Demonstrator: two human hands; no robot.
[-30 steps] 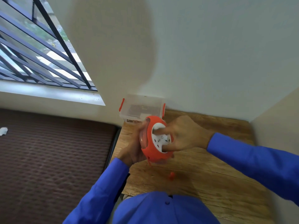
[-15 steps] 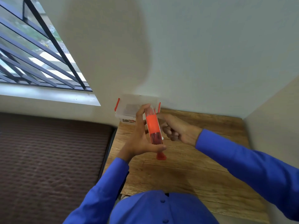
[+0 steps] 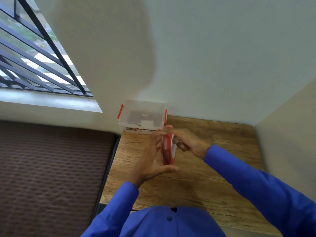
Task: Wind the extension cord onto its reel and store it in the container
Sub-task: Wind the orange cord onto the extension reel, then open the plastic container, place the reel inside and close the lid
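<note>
The orange cord reel (image 3: 166,149) with a white socket face is held edge-on above the wooden table (image 3: 213,177), just in front of the clear container (image 3: 142,117). My left hand (image 3: 152,161) cups the reel's left side and bottom, thumb under it. On the white face my right hand (image 3: 188,142) presses from the right, fingers curled at the centre. The container has orange side latches, stands at the table's far left corner against the wall, and has no lid on. No loose cord shows.
White walls close the table in at the back and on the right. To the left, below table level, lies a brown quilted mattress (image 3: 51,168). A barred window (image 3: 34,62) sits at the upper left.
The reel turned from face-on to edge-on and moved up toward the container. The orange plug seen dangling below the reel half a second ago is out of sight now.
</note>
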